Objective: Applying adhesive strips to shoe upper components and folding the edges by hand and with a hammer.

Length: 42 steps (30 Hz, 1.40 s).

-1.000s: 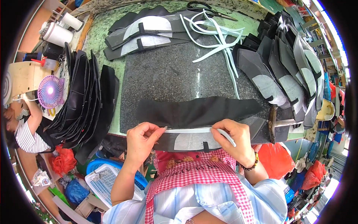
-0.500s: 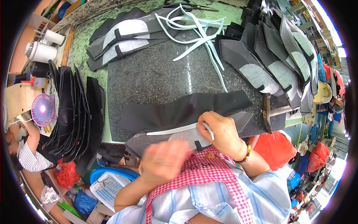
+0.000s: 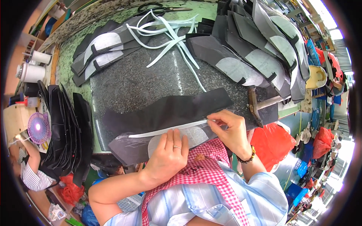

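Note:
A dark grey material panel (image 3: 126, 148) lies at the bench's near edge, with a pale rounded patch (image 3: 194, 135) on it. Along its fold runs a narrow white strip (image 3: 152, 132), and beyond that a black flap (image 3: 162, 106) spreads over the stone slab. My left hand (image 3: 169, 151) rests flat on the panel, fingers stretched, their tips at the strip's lower edge. At the strip's right end, my right hand (image 3: 230, 130) pinches it between thumb and forefinger. Part of the pale patch is hidden under my left hand.
A hammer (image 3: 254, 105) lies to the right of the panel. Loose white strips (image 3: 175, 35), scissors (image 3: 166, 9) and stacked grey panels (image 3: 233, 66) are farther back. Black pieces (image 3: 64, 132) stand at left near a purple fan (image 3: 39, 128) and another person's arm (image 3: 33, 152).
My left hand has come down flat onto the panel. My right hand has straightened the strip's curled right end along the fold. The whole view has shifted, with the bench farther left.

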{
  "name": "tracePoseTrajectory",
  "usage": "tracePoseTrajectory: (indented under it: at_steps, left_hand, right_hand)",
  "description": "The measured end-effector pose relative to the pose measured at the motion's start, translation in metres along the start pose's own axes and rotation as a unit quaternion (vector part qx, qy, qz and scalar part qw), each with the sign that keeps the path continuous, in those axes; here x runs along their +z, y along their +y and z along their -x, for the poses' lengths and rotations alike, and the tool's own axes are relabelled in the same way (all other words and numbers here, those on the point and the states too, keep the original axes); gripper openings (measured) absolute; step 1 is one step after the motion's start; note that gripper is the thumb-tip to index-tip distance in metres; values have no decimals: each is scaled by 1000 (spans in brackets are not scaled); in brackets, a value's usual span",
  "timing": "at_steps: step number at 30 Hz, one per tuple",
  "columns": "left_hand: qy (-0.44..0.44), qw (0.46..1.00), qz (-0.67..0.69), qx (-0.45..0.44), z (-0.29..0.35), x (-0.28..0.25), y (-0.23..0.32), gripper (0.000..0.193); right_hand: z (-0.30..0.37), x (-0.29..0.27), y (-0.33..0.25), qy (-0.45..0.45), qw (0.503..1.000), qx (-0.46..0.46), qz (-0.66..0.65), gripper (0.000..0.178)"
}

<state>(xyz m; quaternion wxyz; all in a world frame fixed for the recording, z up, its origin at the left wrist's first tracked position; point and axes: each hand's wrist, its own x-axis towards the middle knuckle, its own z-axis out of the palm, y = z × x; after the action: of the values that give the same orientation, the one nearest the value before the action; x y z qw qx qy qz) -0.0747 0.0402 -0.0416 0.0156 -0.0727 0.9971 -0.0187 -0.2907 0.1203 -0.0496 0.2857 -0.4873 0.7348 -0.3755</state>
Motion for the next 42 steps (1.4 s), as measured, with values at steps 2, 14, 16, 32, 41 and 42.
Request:
tracePoseTrajectory:
  at_steps: [2,14,16,32,41,42]
  left_hand:
    - [84,989,102,-70,-5,4,-1,43]
    - [-18,995,47,-83,-16,-13,2,59]
    - [-47,982,142,-116,-35,-15,-6,65]
    - [151,988,-13,2,-50,17,3,32]
    - [118,985,-119,35,-50,17,16,43]
    - [116,984,-131,37,-49,18,17,43]
  right_hand:
    - [-1,3,3,19,1000,21,-10,16]
    - [-40,-26,8,-91,987,63,116,39]
    - [-34,-23,8,-102,987,68,106,34]
    - [9,-34,32,-65,985,91,-133,25]
    - [-4,-51,18,-164,908,-223,314,60]
    - [-2,-52,20,-135,880,-270,367,60]
